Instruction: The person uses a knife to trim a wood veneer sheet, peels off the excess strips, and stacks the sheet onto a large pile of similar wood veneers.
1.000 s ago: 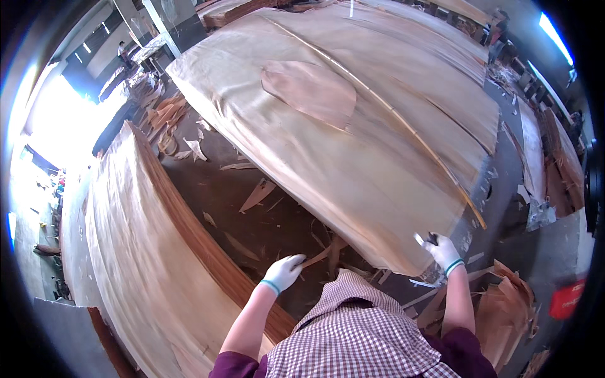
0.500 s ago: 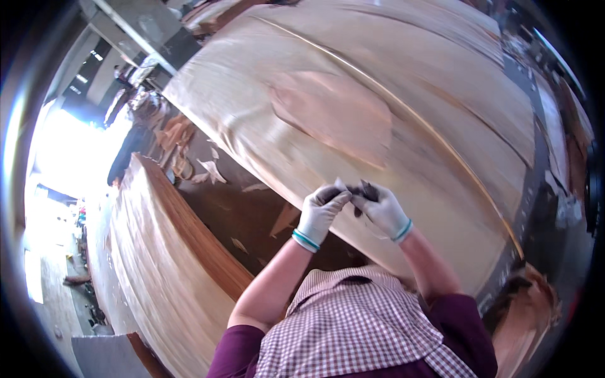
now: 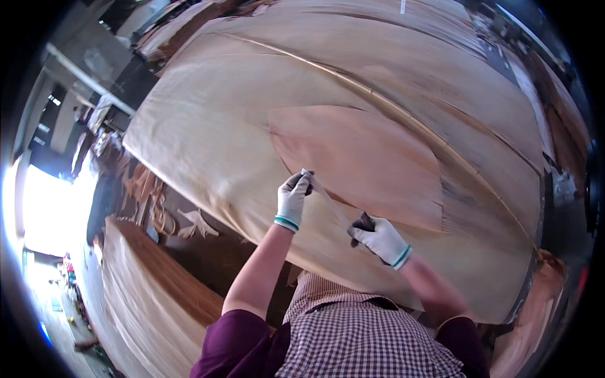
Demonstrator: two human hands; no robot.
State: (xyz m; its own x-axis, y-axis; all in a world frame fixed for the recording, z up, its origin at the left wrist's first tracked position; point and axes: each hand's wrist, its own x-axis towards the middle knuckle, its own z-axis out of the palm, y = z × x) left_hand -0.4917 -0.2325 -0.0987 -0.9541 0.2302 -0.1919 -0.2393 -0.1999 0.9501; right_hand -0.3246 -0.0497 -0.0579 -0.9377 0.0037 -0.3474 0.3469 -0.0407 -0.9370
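Observation:
A thin whitish, see-through strip of tape stretches between my two gloved hands, above the large pale wood veneer sheet. My left hand pinches its upper end, where a small white bit sticks out past the fingertips. At the lower right end, my right hand is closed on the strip, its dark-coated fingers curled. Just beyond both hands lies a pinkish veneer piece with a pointed left end and a ragged right edge, flat on the pale sheet. Both gloves are white with green cuffs.
A long thin bamboo-like stick lies across the sheets beyond the pinkish piece. At lower left stands a thick veneer stack. Torn veneer scraps lie on the dark floor between stack and sheet. Crumpled brown veneer is at right.
My hands have moved apart from close together, drawing the strip out between them. The view has shifted, so more of the pinkish piece shows.

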